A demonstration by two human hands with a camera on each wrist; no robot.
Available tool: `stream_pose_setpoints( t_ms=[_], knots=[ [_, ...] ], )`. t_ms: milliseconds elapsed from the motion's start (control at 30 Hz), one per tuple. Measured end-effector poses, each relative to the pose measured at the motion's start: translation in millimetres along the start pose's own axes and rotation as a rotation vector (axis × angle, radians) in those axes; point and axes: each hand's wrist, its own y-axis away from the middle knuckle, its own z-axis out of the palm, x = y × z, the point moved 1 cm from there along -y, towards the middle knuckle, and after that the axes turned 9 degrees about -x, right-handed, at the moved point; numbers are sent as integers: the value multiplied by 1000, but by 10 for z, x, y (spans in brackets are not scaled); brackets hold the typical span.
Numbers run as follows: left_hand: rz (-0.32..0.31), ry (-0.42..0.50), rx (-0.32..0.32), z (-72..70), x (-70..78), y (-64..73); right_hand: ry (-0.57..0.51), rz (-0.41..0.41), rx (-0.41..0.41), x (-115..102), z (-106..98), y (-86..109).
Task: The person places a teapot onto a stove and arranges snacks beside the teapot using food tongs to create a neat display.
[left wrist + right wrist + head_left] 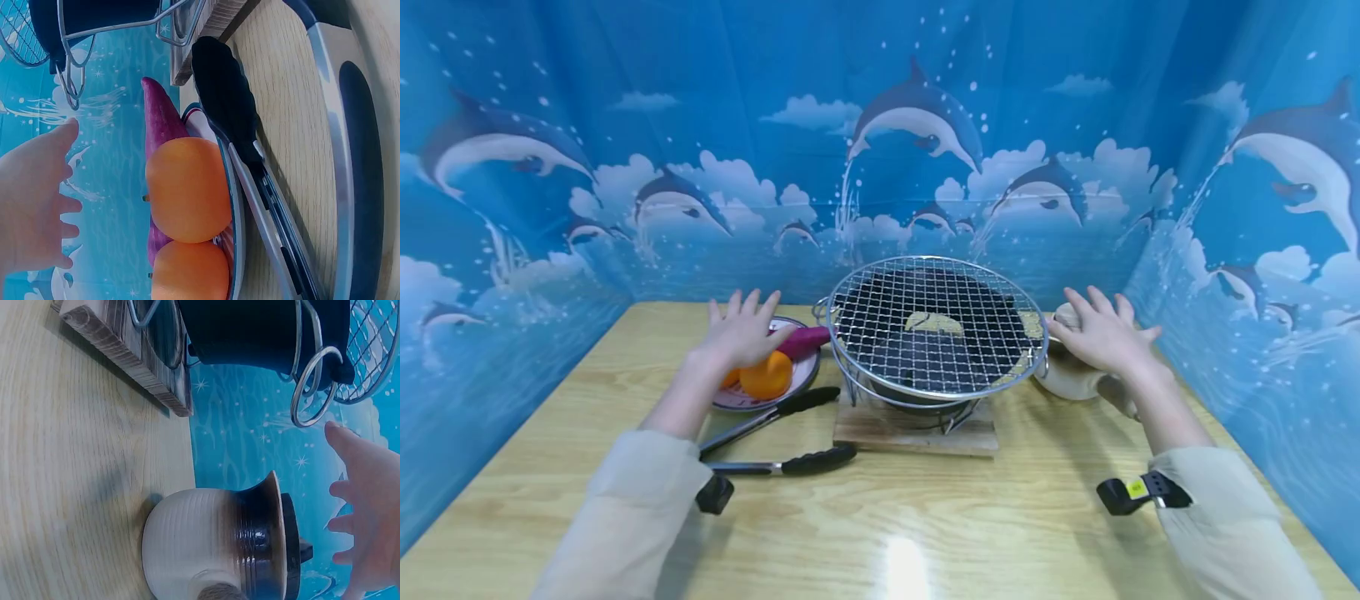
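In the head view my left hand (735, 335) hovers with fingers spread above a plate (807, 372) of orange fruit (766, 377) and a purple sweet potato (805, 341). Opposite it, my right hand (1102, 334) is held above a ceramic pot (1066, 372), fingers apart and holding nothing. Between the hands stands a round grill with a wire mesh (934, 333) over a black bowl. The right wrist view shows the pot (194, 537) with a dark glazed neck, lid and side handle, below that hand.
Two tools with black grips, one a pair of tongs (269, 212), lie in front of the plate. A wooden board (917, 433) supports the grill. Blue dolphin-print curtains (715, 83) enclose the table (820, 525) at the back and sides.
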Motion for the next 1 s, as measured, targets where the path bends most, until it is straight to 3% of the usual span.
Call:
stream_pose_setpoints(
  t_ms=[433,800,900,1000],
  knots=[
    [40,-75,13,-50,78,77,54,-34,34,-33,-20,76],
    [208,-159,164,-65,142,161,82,-107,119,-73,-59,199],
    [227,-174,173,-52,182,194,86,-131,133,-61,-61,235],
    [235,-163,140,-37,239,232,73,-145,142,-37,-68,275]
  ],
)
